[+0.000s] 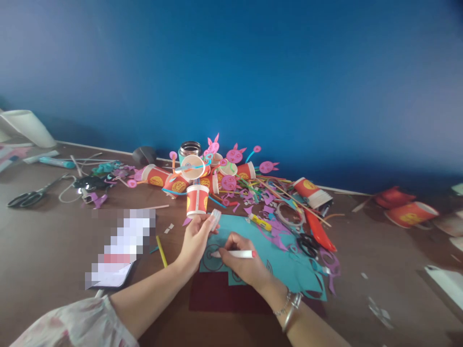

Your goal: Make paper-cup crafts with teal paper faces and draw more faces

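My right hand [240, 260] grips a white marker [243, 254] with a red end. The marker's tip is at a round drawing [212, 258] of dark outlines on a teal sheet of paper [231, 224]. My left hand [195, 238] rests at the sheet's left edge and pinches a small whitish block [216, 219] whose kind I cannot make out. A red and white paper cup [197, 200] stands just beyond that hand. Part of another drawing is hidden under my right hand. A dark red sheet [213, 294] lies beneath the teal one.
Behind are several red paper cups [157, 176] with pink paper animal faces [235, 154]. Purple scraps, a yellow glue stick [260, 222] and black-handled scissors [308, 245] lie to the right. A phone [121, 255], a yellow straw [161, 250] and other scissors [27, 198] lie left.
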`<action>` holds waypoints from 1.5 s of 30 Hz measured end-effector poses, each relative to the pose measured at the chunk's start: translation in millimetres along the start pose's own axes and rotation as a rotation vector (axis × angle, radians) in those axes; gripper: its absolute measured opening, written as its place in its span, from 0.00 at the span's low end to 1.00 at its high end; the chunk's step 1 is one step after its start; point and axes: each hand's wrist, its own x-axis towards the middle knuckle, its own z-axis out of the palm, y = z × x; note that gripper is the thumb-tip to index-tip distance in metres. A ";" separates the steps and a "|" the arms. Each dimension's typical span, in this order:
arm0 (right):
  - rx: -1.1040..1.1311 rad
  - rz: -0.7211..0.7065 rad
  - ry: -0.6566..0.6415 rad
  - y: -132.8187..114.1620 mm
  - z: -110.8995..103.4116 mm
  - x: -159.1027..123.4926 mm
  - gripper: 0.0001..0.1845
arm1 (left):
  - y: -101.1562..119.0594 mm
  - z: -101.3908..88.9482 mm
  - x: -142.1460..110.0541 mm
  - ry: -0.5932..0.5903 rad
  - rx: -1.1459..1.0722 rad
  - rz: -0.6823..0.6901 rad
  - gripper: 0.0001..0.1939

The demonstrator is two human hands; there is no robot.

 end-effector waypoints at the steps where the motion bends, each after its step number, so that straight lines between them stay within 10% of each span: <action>1: -0.001 0.002 -0.006 -0.6 -0.2 -0.4 0.12 | -0.3 -0.1 0.1 -0.001 0.001 0.003 0.21; 45: -0.090 -0.016 0.004 -4.4 -0.6 -2.2 0.12 | 3.3 0.2 -0.9 0.001 0.004 -0.017 0.21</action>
